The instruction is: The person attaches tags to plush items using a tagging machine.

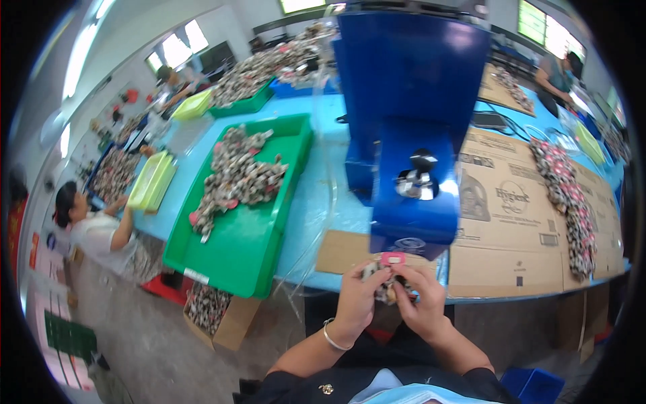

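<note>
Close to my body, my left hand and my right hand pinch one small fuzzy plush piece between them. It is mottled grey, brown and white, and the fingers cover much of it. A pink tag-like part stands up at its far end. Just beyond my fingertips is the front of a blue machine with a round opening and shiny metal parts. A flat cardboard piece lies under the machine's front, left of my hands.
Left of the machine, a green tray holds a heap of similar plush pieces. Cardboard sheets on the right carry a row of them. A person handles a yellow-green basket at left; a carton stands below.
</note>
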